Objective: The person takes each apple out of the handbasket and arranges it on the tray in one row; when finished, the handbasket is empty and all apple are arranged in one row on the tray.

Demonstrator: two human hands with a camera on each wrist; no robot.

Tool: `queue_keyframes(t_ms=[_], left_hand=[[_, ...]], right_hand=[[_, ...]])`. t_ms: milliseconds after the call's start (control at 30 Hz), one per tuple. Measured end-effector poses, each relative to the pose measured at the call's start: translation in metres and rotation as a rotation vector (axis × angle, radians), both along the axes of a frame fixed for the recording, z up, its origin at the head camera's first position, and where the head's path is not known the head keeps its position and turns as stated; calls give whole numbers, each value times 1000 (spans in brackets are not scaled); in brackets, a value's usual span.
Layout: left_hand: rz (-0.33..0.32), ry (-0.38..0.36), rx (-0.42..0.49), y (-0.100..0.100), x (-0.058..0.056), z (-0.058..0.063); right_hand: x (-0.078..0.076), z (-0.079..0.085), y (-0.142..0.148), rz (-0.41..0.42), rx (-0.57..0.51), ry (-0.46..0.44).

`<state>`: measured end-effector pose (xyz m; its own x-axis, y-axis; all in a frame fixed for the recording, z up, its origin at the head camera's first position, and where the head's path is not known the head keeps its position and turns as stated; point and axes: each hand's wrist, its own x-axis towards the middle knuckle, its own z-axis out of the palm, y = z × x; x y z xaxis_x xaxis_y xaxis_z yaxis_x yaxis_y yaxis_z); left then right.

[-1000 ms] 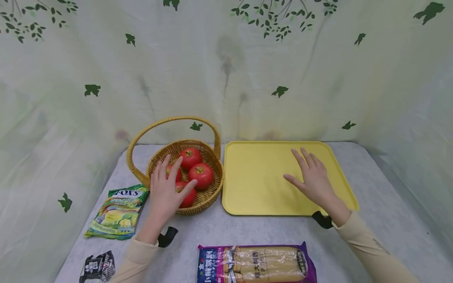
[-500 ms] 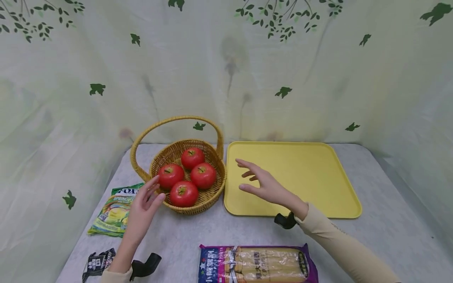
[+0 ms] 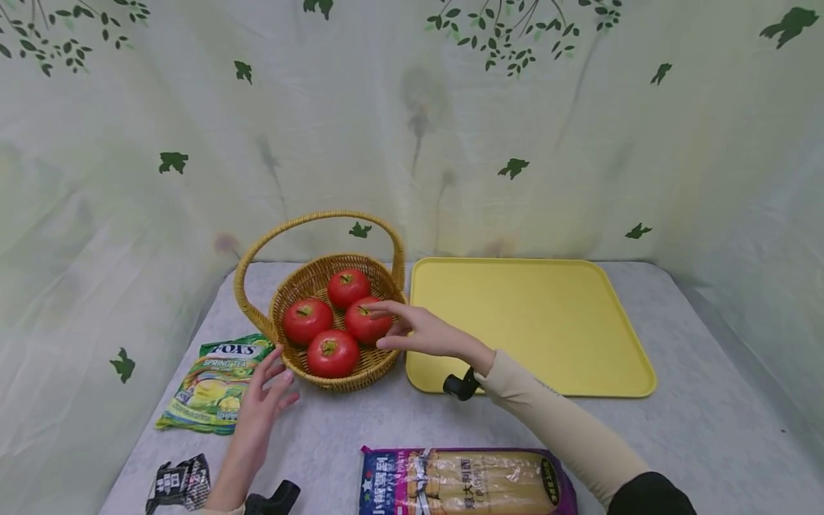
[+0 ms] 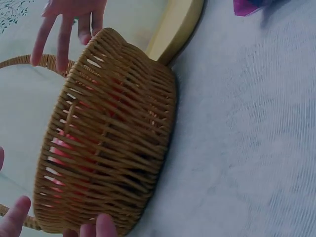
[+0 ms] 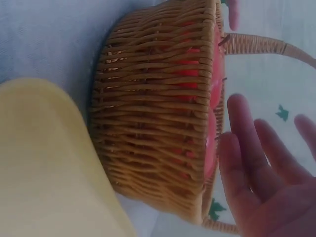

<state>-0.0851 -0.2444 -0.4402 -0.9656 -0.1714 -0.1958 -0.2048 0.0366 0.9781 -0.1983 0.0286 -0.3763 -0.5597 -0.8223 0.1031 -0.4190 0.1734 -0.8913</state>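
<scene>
A round wicker basket (image 3: 380, 368) with a tall arched handle stands left of the middle, holding several red apples (image 3: 332, 354). My right hand (image 3: 421, 330) hovers over the basket's right side, fingers extended above an apple (image 3: 367, 322) and partly hiding it; it grips nothing. In the right wrist view those fingers (image 5: 247, 148) appear beside the basket's rim, apart from the apples. At the basket's near left edge is my left hand (image 3: 260, 393), its fingers loosely bent and holding nothing. Whether its fingertips touch the wicker I cannot tell.
Right of the basket lies a yellow tray (image 3: 534, 329). A green candy bag (image 3: 215, 386) lies to the left, with a small black packet (image 3: 180, 483) nearer. A long noodle package (image 3: 470, 483) lies at the front. A printed curtain (image 3: 547, 129) hangs behind the table.
My right hand has moved left, from above the tray to above the basket. The left hand has drawn back from over the apples to the basket's near left edge.
</scene>
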Motion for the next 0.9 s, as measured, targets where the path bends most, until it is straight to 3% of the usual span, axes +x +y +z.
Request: queue_keyframes(t_ms=[133, 267, 433, 667, 900], left_hand=[[-11, -15, 48, 5, -6, -8], [11, -5, 35, 8, -11, -13], [27, 10, -10, 7, -15, -17], [-31, 18, -70, 3, -14, -19], [-36, 31, -128, 2, -13, -23]], right_hand=[[-15, -22, -14, 62, -6, -39], [-24, -29, -26, 118, 8, -23], [-32, -31, -39, 166, 46, -34], [-35, -32, -58, 225, 179, -246], [-35, -27, -75, 219, 291, -298]])
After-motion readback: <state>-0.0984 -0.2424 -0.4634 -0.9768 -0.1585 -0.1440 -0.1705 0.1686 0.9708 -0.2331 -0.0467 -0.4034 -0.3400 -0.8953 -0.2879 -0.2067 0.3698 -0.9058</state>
